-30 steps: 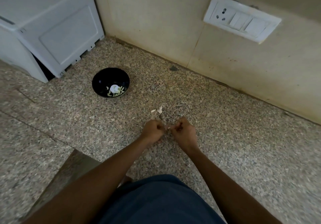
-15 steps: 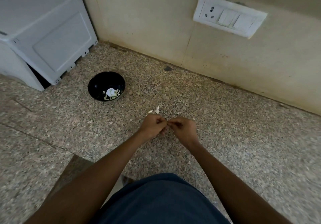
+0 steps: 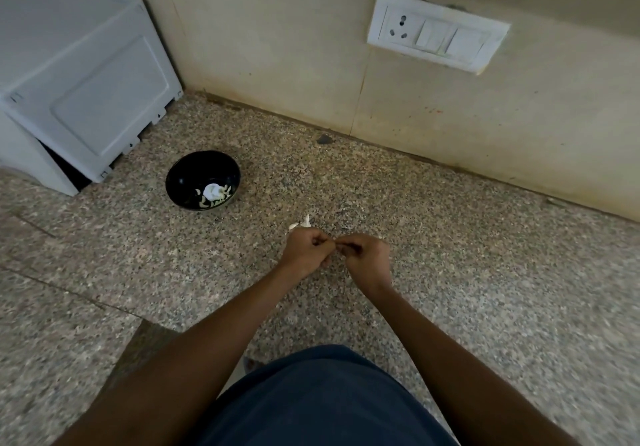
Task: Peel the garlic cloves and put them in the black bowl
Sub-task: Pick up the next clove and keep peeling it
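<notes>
Near the middle of the frame we see both hands brought together over the speckled granite counter (image 3: 467, 272). The left hand (image 3: 306, 253) has its fingers curled inward, and the right hand (image 3: 367, 255) is curled the same way, fingertips meeting those of the left. They seem to pinch something small between them, presumably a garlic clove, but it is hidden by the fingers and we cannot make it out. Just above the left hand, a few pale scraps of garlic skin (image 3: 300, 224) lie on the counter. The black bowl (image 3: 187, 175) stands up and to the left of the hands, well apart from them, holding pale peeled cloves (image 3: 213, 194) at its bottom. A white appliance (image 3: 76, 75) fills the upper left corner, and a white switch plate (image 3: 436, 32) sits on the wall at upper right.
</notes>
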